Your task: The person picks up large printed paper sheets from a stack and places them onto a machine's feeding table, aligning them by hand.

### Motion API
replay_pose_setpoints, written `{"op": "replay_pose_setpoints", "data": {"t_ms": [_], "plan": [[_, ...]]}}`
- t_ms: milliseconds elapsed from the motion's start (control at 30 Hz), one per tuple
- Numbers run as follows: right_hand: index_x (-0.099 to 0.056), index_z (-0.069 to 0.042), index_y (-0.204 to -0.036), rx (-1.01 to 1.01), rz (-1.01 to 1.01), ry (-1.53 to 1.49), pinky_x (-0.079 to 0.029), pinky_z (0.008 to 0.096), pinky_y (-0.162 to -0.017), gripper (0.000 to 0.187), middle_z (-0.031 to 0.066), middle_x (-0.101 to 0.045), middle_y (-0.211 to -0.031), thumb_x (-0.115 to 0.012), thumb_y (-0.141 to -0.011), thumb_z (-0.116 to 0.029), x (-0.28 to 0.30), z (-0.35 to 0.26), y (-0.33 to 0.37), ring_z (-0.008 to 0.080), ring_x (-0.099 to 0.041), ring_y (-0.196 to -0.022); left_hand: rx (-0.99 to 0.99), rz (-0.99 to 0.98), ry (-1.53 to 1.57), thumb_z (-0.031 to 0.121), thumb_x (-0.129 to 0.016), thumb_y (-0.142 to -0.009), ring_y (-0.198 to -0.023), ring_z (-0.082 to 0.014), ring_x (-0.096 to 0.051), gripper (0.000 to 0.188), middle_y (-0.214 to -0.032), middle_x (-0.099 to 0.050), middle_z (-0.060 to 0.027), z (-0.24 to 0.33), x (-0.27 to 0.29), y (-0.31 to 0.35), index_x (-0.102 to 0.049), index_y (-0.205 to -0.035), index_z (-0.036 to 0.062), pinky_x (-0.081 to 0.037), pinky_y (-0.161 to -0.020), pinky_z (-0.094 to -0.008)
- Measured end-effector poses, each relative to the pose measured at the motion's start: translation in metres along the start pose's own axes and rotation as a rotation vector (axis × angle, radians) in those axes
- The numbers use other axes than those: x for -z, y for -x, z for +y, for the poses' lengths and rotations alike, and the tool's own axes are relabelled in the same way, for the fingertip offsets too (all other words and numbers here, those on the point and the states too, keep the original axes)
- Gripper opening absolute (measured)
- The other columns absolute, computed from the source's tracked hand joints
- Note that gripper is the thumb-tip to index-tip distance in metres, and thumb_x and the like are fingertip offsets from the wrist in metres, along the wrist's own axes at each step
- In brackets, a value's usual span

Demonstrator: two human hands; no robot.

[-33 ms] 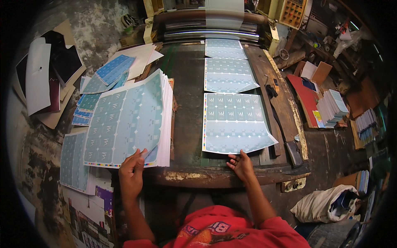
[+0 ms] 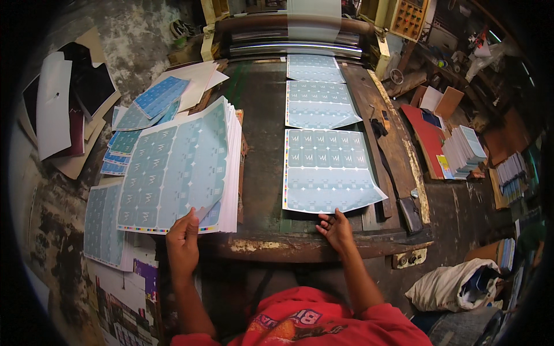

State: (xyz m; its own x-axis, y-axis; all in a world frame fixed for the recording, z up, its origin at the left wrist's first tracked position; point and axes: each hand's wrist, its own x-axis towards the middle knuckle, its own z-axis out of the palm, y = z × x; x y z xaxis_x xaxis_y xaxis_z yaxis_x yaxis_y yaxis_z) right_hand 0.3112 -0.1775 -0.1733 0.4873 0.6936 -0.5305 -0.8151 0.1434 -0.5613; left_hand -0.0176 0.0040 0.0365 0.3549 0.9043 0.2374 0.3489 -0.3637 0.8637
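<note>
A thick stack of large blue-grey printed sheets [image 2: 173, 167] stands on the left, its top sheet curling up along the right side. My left hand [image 2: 183, 233] is at the stack's near edge, thumb and fingers pinched together on the top sheet's lower corner. To the right, a printed sheet [image 2: 326, 167] of the same kind lies on the dark machine table [image 2: 259, 144], its near right corner lifted. My right hand [image 2: 336, 230] is just below this sheet's near edge, fingers loosely apart, a fingertip at the edge. Two more printed sheets [image 2: 320, 104] lie in line behind it.
Rollers [image 2: 294, 49] with a hanging translucent film [image 2: 314, 23] span the table's far end. A small black case [image 2: 410, 214] rests near the right edge. Loose sheets and boards [image 2: 158, 95] lie behind the stack. A cloth sack [image 2: 453, 285] sits on the lower right.
My left thumb and fingers have drawn slightly closer together at the stack's near edge. My right hand and the sheets look the same.
</note>
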Motion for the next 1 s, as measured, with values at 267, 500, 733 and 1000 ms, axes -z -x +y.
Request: {"op": "replay_pose_setpoints", "data": {"t_ms": [267, 500, 733, 1000], "plan": [[-0.043, -0.008, -0.133, 0.120, 0.140, -0.030, -0.050, 0.0475, -0.089, 0.050, 0.0135, -0.058, -0.123, -0.052, -0.097, -0.042, -0.016, 0.013, -0.001, 0.0231, -0.055, -0.095, 0.021, 0.464, 0.884, 0.033, -0.051, -0.102, -0.117, -0.0218, -0.053, 0.046, -0.128, -0.056, -0.0137, -0.010, 0.006, -0.015, -0.053, -0.122, -0.0087, -0.037, -0.105, -0.0364], [-0.037, -0.007, -0.144, 0.046, -0.531, 0.062, -0.053, 0.0426, -0.086, 0.064, 0.0144, -0.058, -0.123, -0.055, -0.094, -0.043, -0.056, -0.028, 0.084, 0.0211, -0.061, -0.092, -0.496, -0.318, -0.026, 0.037, -0.054, -0.097, -0.113, -0.0319, -0.061, 0.033, -0.106, -0.072, -0.0061, 0.031, -0.019, 0.025, -0.072, -0.102, 0.0105, -0.029, -0.108, -0.0528], [-0.050, 0.003, -0.119, -0.034, -0.332, 0.160, -0.054, 0.0371, -0.061, 0.041, 0.0128, -0.064, -0.093, -0.065, -0.089, -0.021, -0.048, -0.016, 0.115, 0.0217, -0.062, -0.072, -0.690, -0.457, -0.375, 0.056, -0.064, -0.084, -0.140, -0.0376, -0.035, 0.052, -0.132, -0.060, -0.0076, 0.043, -0.024, 0.038, -0.069, -0.117, 0.0169, -0.006, -0.115, -0.0618], [-0.049, 0.002, -0.119, -0.135, -0.061, 0.202, -0.055, 0.0370, -0.067, 0.038, 0.0145, -0.063, -0.086, -0.057, -0.095, -0.026, 0.058, 0.062, 0.119, 0.0219, -0.061, -0.070, -0.407, -0.051, -0.435, 0.040, -0.072, -0.083, -0.131, -0.0328, -0.049, 0.050, -0.128, -0.063, -0.0129, -0.002, -0.016, 0.005, -0.066, -0.119, 0.0053, -0.033, -0.109, -0.0497]]}}
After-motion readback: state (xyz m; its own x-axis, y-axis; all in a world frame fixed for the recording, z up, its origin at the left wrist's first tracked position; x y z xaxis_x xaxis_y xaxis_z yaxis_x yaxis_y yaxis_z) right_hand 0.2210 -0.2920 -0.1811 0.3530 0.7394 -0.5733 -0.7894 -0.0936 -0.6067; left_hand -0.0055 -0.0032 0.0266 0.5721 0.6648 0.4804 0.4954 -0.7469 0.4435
